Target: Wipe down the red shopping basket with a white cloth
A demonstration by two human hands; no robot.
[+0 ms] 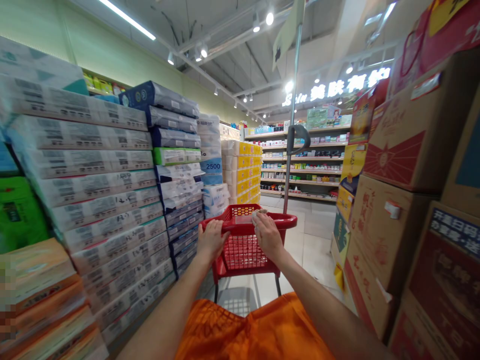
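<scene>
A red plastic shopping cart (242, 250) stands in the aisle right in front of me. My left hand (211, 239) is closed over the left part of the cart's near rim. On the right part of that rim rests my right hand (267, 234), its fingers curled round the rim and a small pale thing that looks like a folded paper. A grey pole (290, 145) with a hooked handle rises from the cart's far side. My orange garment shows at the bottom of the view.
Tall stacks of wrapped tissue packs (101, 200) line the left side. Stacked cardboard boxes (405, 200) crowd the right side. Pale tiled floor (315, 225) runs ahead to store shelves (307, 165) with small goods at the far end.
</scene>
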